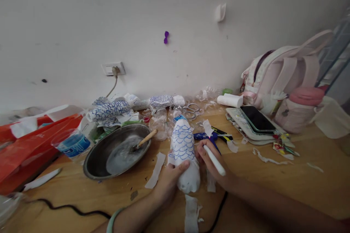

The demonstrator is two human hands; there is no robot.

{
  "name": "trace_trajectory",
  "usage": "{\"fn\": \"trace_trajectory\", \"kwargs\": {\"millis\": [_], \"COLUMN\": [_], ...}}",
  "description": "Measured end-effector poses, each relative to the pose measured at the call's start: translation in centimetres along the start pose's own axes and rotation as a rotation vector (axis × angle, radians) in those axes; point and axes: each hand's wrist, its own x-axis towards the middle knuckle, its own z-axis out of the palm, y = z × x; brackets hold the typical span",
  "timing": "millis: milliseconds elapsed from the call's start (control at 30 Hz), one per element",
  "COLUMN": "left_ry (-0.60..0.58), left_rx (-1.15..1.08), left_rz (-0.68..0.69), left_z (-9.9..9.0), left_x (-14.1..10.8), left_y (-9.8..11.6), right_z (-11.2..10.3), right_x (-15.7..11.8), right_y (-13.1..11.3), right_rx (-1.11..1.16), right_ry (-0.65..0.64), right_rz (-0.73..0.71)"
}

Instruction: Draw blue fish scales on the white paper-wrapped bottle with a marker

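A white paper-covered bottle shape (183,145) with blue scale lines drawn over its upper part lies in the middle of the table, its rounded lower end plain white. My left hand (171,176) grips its lower left side, thumb on top. In my right hand (212,160) is a white marker (215,161), its thick end pointing back toward me; the fingers are closed round it at the right side of the bottle shape. The marker's tip is hidden by the fingers.
On the left are a metal bowl (93,160) with cloudy liquid and a brush (146,139), and a plastic cup (73,145). Behind lie scale-patterned pieces (161,101) and scissors (192,108). A phone (257,119), a pink-lidded jar (298,113) and a backpack (279,72) stand right.
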Motion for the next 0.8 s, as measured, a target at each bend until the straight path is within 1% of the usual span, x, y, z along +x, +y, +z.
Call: {"fn": "trace_trajectory", "kwargs": {"millis": [100,233,367,567,700,800], "left_ry": [0.056,0.103,0.112,0.112,0.098,0.075], "left_rx": [-0.020,-0.065,-0.096,-0.127,-0.133,-0.096], "left_rz": [0.051,0.096,0.117,0.075,0.067,0.061], "left_z": [-0.2,-0.3,-0.1,-0.2,-0.5,-0.8], "left_x": [0.2,0.3,0.4,0.8,1.2,1.5], "left_y": [0.0,0.1,0.3,0.5,0.4,0.2], "right_z": [0.2,0.4,0.4,0.2,0.1,0.1], "right_x": [-0.1,-0.2,0.0,0.3,0.3,0.1], "right_y": [-0.2,-0.2,0.0,0.2,0.5,0.9], "right_rx": [0.029,-0.004,0.015,0.009,0.025,-0.024], "right_ry": [-0.071,-0.066,-0.073,-0.044,0.014,0.060], "right_rz": [0.086,0.151,0.154,0.143,0.127,0.085]}}
